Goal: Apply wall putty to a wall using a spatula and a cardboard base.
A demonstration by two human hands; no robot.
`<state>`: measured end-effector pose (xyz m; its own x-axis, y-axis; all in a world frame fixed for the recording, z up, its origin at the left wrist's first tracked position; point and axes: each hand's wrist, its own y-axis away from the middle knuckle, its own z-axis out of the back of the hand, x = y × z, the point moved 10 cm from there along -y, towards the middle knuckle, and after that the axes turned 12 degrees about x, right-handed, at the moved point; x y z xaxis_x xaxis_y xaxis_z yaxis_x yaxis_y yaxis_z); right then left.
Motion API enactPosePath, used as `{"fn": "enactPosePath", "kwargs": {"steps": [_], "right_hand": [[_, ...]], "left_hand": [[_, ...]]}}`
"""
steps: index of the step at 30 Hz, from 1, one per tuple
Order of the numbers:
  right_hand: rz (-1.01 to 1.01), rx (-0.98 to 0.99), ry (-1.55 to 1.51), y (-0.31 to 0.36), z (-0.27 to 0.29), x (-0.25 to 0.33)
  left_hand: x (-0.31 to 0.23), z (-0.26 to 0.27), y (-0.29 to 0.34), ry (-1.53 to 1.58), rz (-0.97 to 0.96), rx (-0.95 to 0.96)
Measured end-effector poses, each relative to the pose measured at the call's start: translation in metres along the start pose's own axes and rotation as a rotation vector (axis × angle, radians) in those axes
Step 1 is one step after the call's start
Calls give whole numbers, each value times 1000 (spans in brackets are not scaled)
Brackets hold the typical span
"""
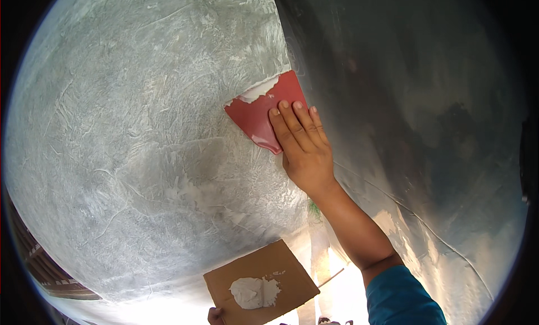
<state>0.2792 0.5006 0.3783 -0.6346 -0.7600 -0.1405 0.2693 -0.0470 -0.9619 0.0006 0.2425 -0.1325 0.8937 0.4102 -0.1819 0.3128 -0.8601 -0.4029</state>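
Note:
My right hand (306, 151) presses a red flat putty spreader (255, 118) against the grey, streaky wall (140, 111), near the corner. The fingers lie along the spreader's face, and the thumb is hidden. White putty (263, 89) sits along the blade's upper edge. Low in the picture, my left hand (215, 316) grips the near left corner of a brown board (281, 257). A mound of white putty (247, 293) rests on that board, with smaller smears beside it. Only a few fingers of this hand show.
A darker, smoother wall (426, 117) meets the streaky one at a corner and fills the right side. A thin line or cord (421, 221) runs slanting down it. Bright light floods the bottom. Dark brown slatted material (53, 266) shows at the lower left.

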Motion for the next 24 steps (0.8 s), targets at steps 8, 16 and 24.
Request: {"fn": "enactPosePath", "kwargs": {"steps": [8,16,24], "right_hand": [[-48,42,-32,84,-3,11],[6,-89,-14,-11,31,4],[-83,92,-48,103,-5,7]], "left_hand": [[-2,-14,8,-247,-50,-514],[10,-8,6,-37,72,-194],[7,-28,2,-68,-36,-171]]}}
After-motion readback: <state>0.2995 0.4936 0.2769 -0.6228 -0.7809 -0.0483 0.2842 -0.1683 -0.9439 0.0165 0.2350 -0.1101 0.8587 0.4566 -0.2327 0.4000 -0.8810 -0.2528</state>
